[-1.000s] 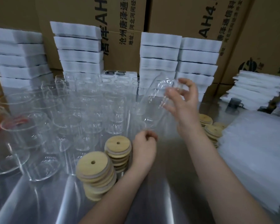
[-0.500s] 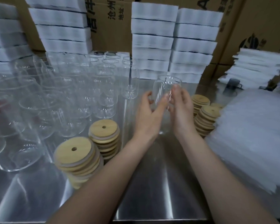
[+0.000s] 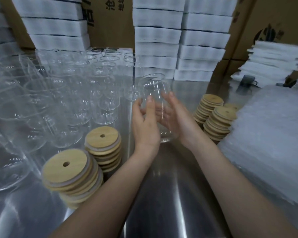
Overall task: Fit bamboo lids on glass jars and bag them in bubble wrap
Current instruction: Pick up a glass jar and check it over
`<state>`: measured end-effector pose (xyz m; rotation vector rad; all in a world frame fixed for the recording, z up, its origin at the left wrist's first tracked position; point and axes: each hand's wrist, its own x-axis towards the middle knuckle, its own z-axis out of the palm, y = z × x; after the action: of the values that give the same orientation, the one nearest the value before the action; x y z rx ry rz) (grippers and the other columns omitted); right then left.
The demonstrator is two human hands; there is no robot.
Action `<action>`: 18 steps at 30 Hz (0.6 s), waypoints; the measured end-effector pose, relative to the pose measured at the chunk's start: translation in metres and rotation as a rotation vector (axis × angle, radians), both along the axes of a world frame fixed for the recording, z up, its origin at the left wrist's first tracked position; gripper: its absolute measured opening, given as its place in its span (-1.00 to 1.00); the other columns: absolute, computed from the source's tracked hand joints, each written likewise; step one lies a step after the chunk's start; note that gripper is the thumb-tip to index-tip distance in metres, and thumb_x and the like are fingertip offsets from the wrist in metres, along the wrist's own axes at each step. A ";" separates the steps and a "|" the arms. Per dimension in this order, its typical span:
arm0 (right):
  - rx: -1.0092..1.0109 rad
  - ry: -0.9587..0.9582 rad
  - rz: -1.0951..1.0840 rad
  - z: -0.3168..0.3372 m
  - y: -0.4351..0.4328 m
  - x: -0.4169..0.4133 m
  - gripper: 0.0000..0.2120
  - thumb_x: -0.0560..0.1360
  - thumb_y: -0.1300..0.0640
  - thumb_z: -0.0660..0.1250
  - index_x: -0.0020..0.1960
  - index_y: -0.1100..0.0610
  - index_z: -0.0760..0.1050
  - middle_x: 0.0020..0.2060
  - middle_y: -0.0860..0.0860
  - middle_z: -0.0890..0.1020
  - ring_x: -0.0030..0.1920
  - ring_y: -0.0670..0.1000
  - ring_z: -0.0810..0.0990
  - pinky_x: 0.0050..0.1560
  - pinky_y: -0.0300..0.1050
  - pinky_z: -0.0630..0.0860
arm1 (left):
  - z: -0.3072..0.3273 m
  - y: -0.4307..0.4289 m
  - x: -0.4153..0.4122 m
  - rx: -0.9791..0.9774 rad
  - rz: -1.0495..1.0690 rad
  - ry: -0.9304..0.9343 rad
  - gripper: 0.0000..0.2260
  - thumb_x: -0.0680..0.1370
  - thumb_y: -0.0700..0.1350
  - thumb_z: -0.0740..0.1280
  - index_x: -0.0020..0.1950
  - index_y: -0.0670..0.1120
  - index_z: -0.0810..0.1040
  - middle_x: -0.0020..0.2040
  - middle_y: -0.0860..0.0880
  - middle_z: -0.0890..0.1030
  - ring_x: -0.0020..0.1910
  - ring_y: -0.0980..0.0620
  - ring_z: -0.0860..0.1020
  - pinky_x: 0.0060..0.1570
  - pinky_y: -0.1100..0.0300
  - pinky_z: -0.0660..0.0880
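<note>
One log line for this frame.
left hand grip: glass jar | right hand grip: glass jar | glass jar: lidless, mouth up | bamboo lids: stacked, untouched

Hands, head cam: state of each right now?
Left hand: holds the glass jar, thumb on its near side.
Right hand: holds the same jar, fingers cupped behind it.

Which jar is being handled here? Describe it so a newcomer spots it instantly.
On the steel table, the left half is crowded with standing empty jars. Just right of that crowd, one glass jar is cupped between the left hand and right hand. It alone is held and tilted; the others stand untouched.
</note>
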<state>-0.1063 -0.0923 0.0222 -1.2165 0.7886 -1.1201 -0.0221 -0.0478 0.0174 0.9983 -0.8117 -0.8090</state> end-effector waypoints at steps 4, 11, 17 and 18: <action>0.056 0.031 0.057 -0.003 0.000 -0.004 -0.33 0.31 -0.32 0.24 0.32 -0.01 0.44 0.21 0.00 0.63 0.04 -0.04 0.65 -0.04 -0.15 0.51 | -0.001 -0.001 -0.002 -0.011 -0.031 0.073 -0.79 0.69 0.03 0.10 0.05 0.03 0.50 -0.08 -0.01 0.66 -0.08 -0.15 0.65 -0.01 -0.23 0.58; 0.015 0.008 -0.051 -0.007 0.001 -0.007 -0.58 0.41 -0.22 0.38 0.18 -0.03 0.49 0.09 0.12 0.69 0.03 0.16 0.70 -0.05 0.09 0.63 | -0.005 -0.012 0.000 -0.006 0.015 -0.019 -0.63 0.71 -0.08 0.02 0.52 -0.08 0.30 0.44 -0.10 0.44 0.42 0.02 0.41 0.45 -0.01 0.31; -0.207 0.128 -0.268 -0.006 0.005 0.003 -0.55 0.40 -0.30 0.27 0.14 -0.03 0.51 -0.03 -0.05 0.68 0.04 0.03 0.66 0.02 0.07 0.57 | 0.002 -0.010 -0.009 0.022 -0.135 0.037 -0.36 0.54 0.17 0.31 0.53 -0.03 0.21 0.31 0.01 0.49 0.27 0.02 0.53 0.11 0.11 0.57; -0.223 0.136 -0.282 -0.005 0.005 0.002 -0.67 0.46 -0.26 0.20 0.06 -0.08 0.53 -0.09 -0.11 0.68 0.02 -0.01 0.66 0.01 0.03 0.58 | 0.003 -0.010 -0.011 0.029 -0.127 0.016 -0.30 0.48 0.20 0.38 0.51 -0.02 0.20 0.30 -0.03 0.48 0.25 0.00 0.54 0.11 0.03 0.58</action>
<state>-0.1040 -0.0871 0.0176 -1.4092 0.9806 -1.3941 -0.0329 -0.0579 0.0202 0.9719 -0.8586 -0.9382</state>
